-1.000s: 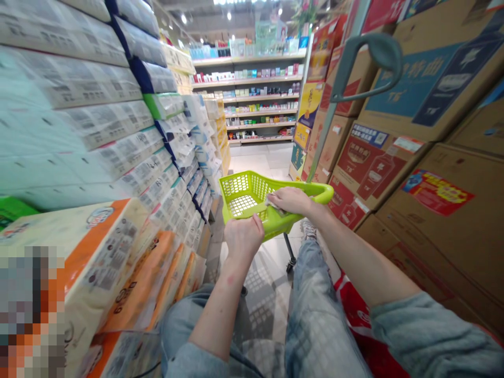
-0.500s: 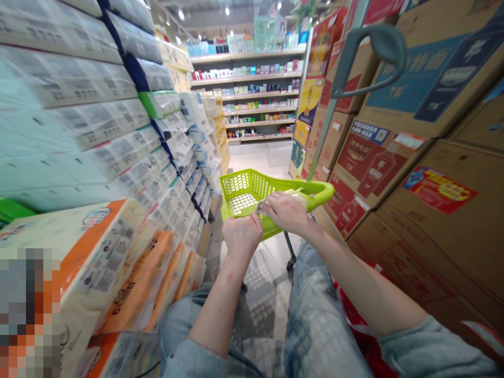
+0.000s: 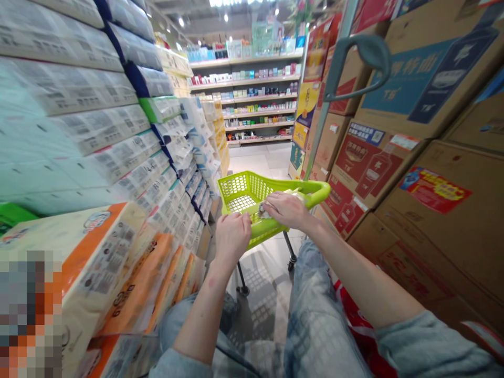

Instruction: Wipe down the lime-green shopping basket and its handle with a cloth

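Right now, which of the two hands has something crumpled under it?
The right hand, holding a crumpled whitish cloth or tissue on the green shopping cart; the left hand grips its near rim, none showing beneath.

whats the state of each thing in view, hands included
Green basket cart: upright on its wheels
Left hand: curled over the cart's near rim
Right hand: closed over a pale cloth, on the rim
Pale cloth: crumpled, partly hidden
Packs on the left: wrapped, stacked
Cartons: stacked
Shelves: stocked
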### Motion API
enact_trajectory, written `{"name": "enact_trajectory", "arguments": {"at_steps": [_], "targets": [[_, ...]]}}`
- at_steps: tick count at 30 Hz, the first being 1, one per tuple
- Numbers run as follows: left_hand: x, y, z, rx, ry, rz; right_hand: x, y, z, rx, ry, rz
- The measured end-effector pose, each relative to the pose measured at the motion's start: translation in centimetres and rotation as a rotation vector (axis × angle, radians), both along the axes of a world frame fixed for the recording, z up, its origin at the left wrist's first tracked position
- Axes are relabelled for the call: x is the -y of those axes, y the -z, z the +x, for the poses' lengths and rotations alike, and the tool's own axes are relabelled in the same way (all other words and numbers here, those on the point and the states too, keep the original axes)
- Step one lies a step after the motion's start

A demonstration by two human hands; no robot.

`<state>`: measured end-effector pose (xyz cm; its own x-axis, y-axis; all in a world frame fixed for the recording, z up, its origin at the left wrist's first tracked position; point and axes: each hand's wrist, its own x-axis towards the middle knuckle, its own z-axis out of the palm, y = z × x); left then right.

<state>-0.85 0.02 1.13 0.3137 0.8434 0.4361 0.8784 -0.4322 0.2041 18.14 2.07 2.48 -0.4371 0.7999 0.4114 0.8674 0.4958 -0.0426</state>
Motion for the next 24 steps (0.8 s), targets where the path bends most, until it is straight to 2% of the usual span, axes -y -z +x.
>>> {"name": "enact_trajectory", "arguments": {"at_steps": [3, 5, 10, 15, 24], "targets": [[-1.1, 0.7, -1.2, 0.137, 0.070, -0.068, -0.2, -0.1, 0.3, -0.018, -0.007, 0.006], [-1.6, 1.2, -1.5, 0.192, 0.082, -0.062, 0.0, -0.1, 0.4, -0.035, -0.017, 0.015], [-1.4, 1.9, -1.0, 0.257, 0.007, 0.018, 2.2, 1.5, -0.9, -0.141, -0.065, 0.127], [-1.1, 2.0, -0.9, 0.281, 0.005, 0.013, 4.1, 3.4, -3.6, -0.228, 0.061, 0.235], [-0.6, 1.9, -0.3, 0.414, 0.049, -0.002, 2.0, 0.4, -4.6, 0.069, 0.105, 0.023]]}}
